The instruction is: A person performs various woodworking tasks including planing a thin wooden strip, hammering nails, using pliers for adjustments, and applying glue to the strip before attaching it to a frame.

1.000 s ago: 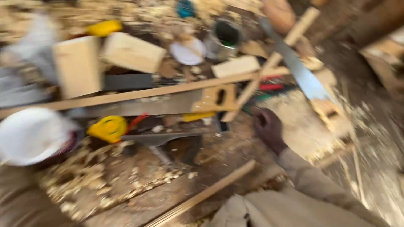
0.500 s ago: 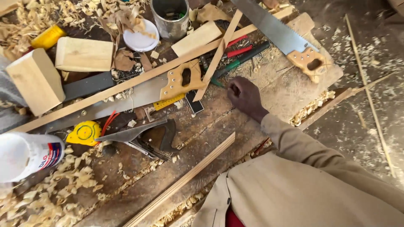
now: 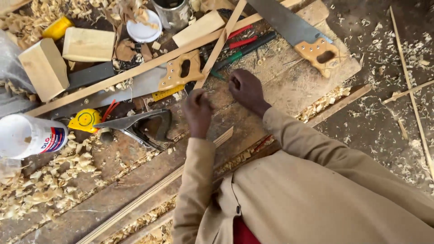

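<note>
Workbench (image 3: 289, 90) of rough dark planks fills the view, curled wood shavings (image 3: 45, 180) heaped on its left part and on the dirt floor (image 3: 384, 126) to the right. Person's tan coat (image 3: 325, 194) takes the lower right. Long batten (image 3: 135, 70) crosses the bench from lower left to upper right. Two handsaws: one lying along that batten, its wooden handle (image 3: 181, 70) just above the hands, the other handsaw (image 3: 289, 27) at upper right, handle toward the bench edge. Pale wood blocks (image 3: 45, 68) at upper left, white plastic tub (image 3: 27, 135) on its side at far left, metal tin (image 3: 172, 13) at top, dark metal tool (image 3: 140, 126) and yellow round tool (image 3: 86, 119) left of the hands. Change: half a second ago only the right hand was on the bench; now the left hand (image 3: 197, 110) has come in beside it, the two near each other but apart. Right hand (image 3: 244, 88) is curled loosely, knuckles up, fingers tucked under; left hand is likewise closed into a loose fist. Cannot tell whether either holds anything small. Nearest thing is the thin wood slat (image 3: 221, 40): it lies flat across the batten, long axis a steep diagonal, lower end pointing at the left hand and just above it, upper end running off the top edge. Red and green screwdrivers (image 3: 242, 45) lie just above the right hand.
</note>
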